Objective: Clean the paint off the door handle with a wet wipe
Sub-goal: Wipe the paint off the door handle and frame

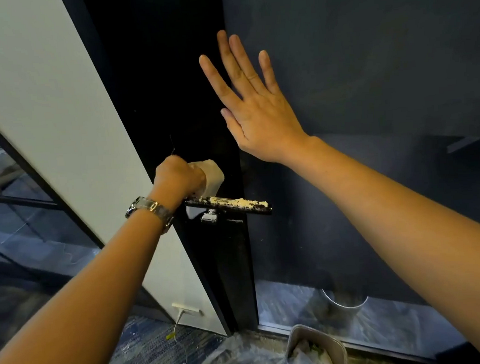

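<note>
A black lever door handle (pixel 234 205) sticks out from the edge of a dark door (pixel 169 87), its top crusted with pale dried paint. My left hand (pixel 176 176), with a metal watch on its wrist, is closed around a pale wet wipe (pixel 211 175) just above the handle's left end. My right hand (pixel 252 104) is raised flat with fingers spread against the door edge and the dark wall, above the handle and apart from it.
A grey bin (pixel 329 343) lined with a bag stands on the floor below. Plastic sheeting (pixel 240 361) covers the carpet. A white wall panel (pixel 57 109) with a low socket and cable (pixel 185 310) is at left.
</note>
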`<state>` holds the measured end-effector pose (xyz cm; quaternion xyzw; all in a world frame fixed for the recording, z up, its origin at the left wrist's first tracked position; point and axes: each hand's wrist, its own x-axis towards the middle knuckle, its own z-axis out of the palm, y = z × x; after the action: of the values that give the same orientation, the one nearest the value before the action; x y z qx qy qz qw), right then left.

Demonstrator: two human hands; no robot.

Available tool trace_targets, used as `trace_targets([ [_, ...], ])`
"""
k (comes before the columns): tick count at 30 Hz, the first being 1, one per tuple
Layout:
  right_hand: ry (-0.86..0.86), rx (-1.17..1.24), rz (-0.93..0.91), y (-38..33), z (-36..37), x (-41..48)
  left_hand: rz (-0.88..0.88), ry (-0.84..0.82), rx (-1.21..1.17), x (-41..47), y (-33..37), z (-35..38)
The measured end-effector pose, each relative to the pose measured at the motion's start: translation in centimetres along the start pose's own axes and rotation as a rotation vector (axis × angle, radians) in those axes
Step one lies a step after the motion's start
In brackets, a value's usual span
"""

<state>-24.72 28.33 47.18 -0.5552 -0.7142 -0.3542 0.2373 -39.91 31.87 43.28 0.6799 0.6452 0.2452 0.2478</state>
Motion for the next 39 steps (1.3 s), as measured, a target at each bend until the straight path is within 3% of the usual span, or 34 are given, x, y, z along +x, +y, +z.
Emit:
trace_targets([
  [2, 0.007, -0.014, -0.002, 0.1, 0.0, 0.0, -0.075, -0.063, -0.057, -0.6, 0.2, 0.5],
  [7, 0.024, -0.025, -0.002, 0.0, 0.1, 0.0, 0.268, 0.215, 0.230, -2.6, 0.3, 2.1],
  [9, 0.021, -0.024, -0.004, 0.0, 0.3, 0.0, 0.307, 0.244, 0.206, -2.1, -0.1, 1.7],
  [13, 0.014, -0.025, -0.005, 0.0, 0.2, 0.0, 0.252, 0.219, 0.099, -1.2, 0.2, 0.7],
  [19, 0.019, -0.021, -0.002, 0.0, 0.2, 0.1, 0.215, 0.215, 0.420, -2.5, 1.5, 2.3],
  [24, 0.029, -0.024, -0.002, 0.0, 0.2, 0.0, 0.206, 0.108, 0.154, 0.0, 0.9, -0.8],
  [29, 0.031, -0.032, 0.001, -0.1, 0.3, 0.1, 0.156, 0.158, 0.352, -1.6, 1.1, 1.8],
  [35, 0.037, -0.038, 0.007, -0.1, 0.3, 0.0, 0.094, 0.027, 0.229, -0.2, 0.4, -0.8],
  [39, 0.044, -0.043, 0.016, -0.2, 0.4, 0.1, 0.157, 0.118, 0.204, -1.7, 1.3, 0.8],
])
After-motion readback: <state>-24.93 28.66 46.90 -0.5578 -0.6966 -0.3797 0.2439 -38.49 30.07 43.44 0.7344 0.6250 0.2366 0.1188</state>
